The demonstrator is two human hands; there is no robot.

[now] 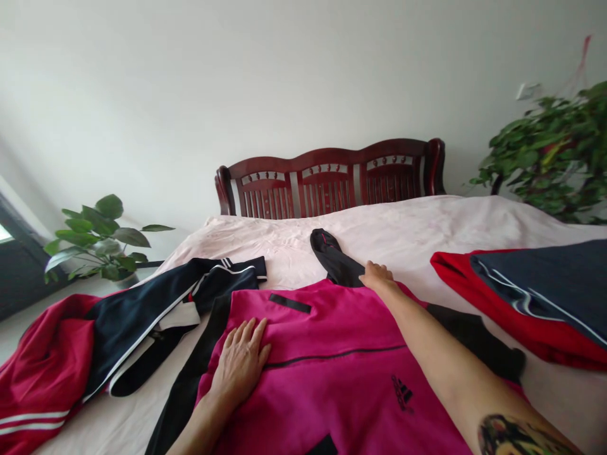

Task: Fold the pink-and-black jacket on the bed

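Note:
A magenta Adidas track jacket (313, 373) with black trim lies spread on the bed, its front facing up. My left hand (239, 360) rests flat on its chest, fingers slightly apart, gripping nothing. At the jacket's far shoulder, my right hand (377, 276) lies palm down beside a black sleeve (332, 258) stretching toward the headboard. Another black sleeve (474, 338) extends to the right, partly under my right forearm. A third black strip of trim (190, 373) runs along the jacket's left side.
A red and navy track jacket (61, 357) lies crumpled to the left, and a red and navy garment (535, 297) lies to the right, both on the pale pink bedsheet (379, 237). Behind stand a dark wooden headboard (327, 177) and potted plants (99, 237) (545, 151).

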